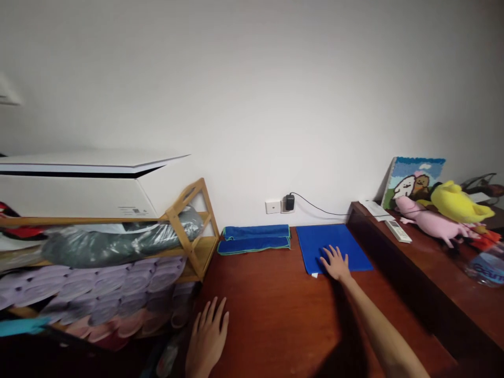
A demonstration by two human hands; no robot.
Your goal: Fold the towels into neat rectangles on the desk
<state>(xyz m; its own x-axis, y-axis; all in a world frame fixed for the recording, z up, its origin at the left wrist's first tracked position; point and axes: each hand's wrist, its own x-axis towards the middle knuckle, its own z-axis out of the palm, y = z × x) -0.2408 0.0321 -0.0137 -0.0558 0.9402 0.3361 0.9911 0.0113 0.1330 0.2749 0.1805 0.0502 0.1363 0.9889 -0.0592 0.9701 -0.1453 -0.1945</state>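
A flat blue cloth (328, 239) lies spread at the back right of the reddish-brown wooden table (268, 304). My right hand (336, 264) rests over its front edge, fingers spread, holding nothing. Close to the table's left edge is my left hand (208, 333), fingers stretched out and slightly apart, with nothing in it. Whether its palm touches the wood I cannot tell. Against the wall at the back left lies a folded blue cloth (254, 245) with green edging. A small white tag (314, 275) sticks out from the spread cloth's front edge.
A wooden rack (197, 247) on the left bears a white box (71, 194), a plastic-wrapped bundle (118, 247) and several slippers (134, 278). A black charger (290, 202) is plugged into the wall. A raised ledge at right holds a remote (398, 231), plush toys (433, 220) and a bottle (486, 268).
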